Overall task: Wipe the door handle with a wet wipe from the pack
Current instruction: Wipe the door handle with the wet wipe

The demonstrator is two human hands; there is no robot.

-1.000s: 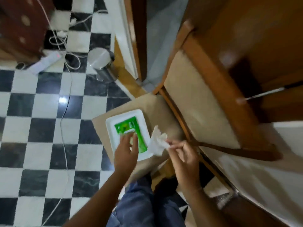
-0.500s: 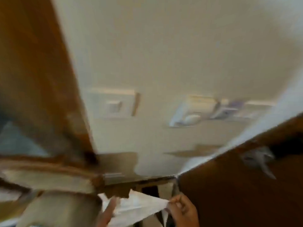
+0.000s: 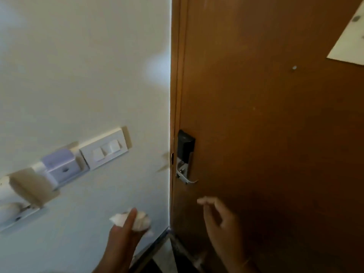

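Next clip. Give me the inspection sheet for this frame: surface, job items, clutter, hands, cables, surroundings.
Surface: brown door, shut against its frame, no wipe on it yet.
Job items: wipe bunched in the left hand; handle silver, below a black lock; pack not in view.
Clutter: nothing seen.
Hands: left hand in a closed grip on the wipe; right hand empty, fingers loosely curled, below the handle, apart from it.
Cables: nothing seen.
Surroundings: white wall with switches and more fittings to their left.
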